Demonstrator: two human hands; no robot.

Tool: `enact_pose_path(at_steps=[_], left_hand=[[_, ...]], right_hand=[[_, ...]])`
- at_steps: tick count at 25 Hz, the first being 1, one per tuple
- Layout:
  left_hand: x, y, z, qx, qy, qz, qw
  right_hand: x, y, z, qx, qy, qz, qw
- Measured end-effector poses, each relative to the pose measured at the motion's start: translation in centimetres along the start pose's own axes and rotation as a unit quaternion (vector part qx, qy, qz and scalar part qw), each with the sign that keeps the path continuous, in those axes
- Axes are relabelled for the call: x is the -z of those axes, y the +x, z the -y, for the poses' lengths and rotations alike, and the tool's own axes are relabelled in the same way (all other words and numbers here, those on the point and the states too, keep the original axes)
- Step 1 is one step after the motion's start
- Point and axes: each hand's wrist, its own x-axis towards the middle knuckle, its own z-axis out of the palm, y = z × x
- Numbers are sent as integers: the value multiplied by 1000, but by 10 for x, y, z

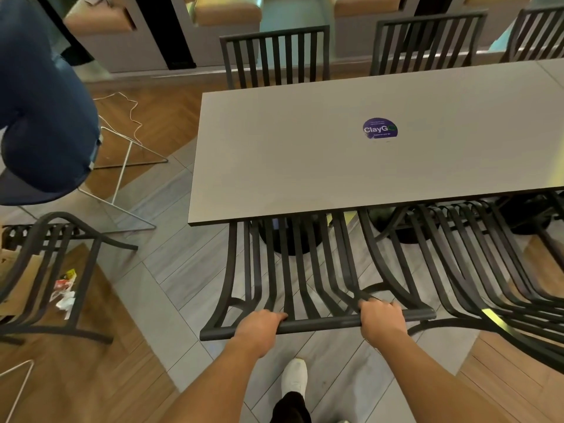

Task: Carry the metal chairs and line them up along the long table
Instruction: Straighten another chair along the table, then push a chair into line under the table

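Observation:
A black slatted metal chair (pixel 305 270) stands at the near side of the long grey table (pixel 305 154), its seat tucked under the table edge. My left hand (pixel 259 326) grips the left part of the chair's top rail. My right hand (pixel 383 317) grips the same rail further right. A second metal chair (pixel 476 264) sits close beside it on the right, also under the table. On the far side of the table stand three more metal chairs: one (pixel 274 56) opposite me, one (pixel 427 41) to its right, and one (pixel 537 32) at the right edge.
Another black metal chair (pixel 55 270) stands loose at the left, with wrappers and a paper bag on the floor under it. A seated person in jeans (pixel 45 102) occupies a wire-legged chair at upper left. A cable (pixel 131 114) lies on the floor. My white shoe (pixel 294 377) is below.

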Motion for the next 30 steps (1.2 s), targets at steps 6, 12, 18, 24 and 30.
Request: enact_pose_path(at_steps=[6,12,18,24,30], left_hand=[[-2,0,1,-1,-2,7,1000],[2,-6,1,-2,-66,8,998],[9,-21,-7,-52,-217,-17,975],[27,-20,-82,-89,-137,-105,981],[21,5,-223,-163,-53,-181,968]], right_hand=[[-1,-2,-1,6,6,4,1000],[3,-9,-9,37,88,5,995],[10,-37,-24,23,260,-5,965],[2,-73,-73,-32,342,-105,933],[-45,-132,-199,-77,324,-120,935]])
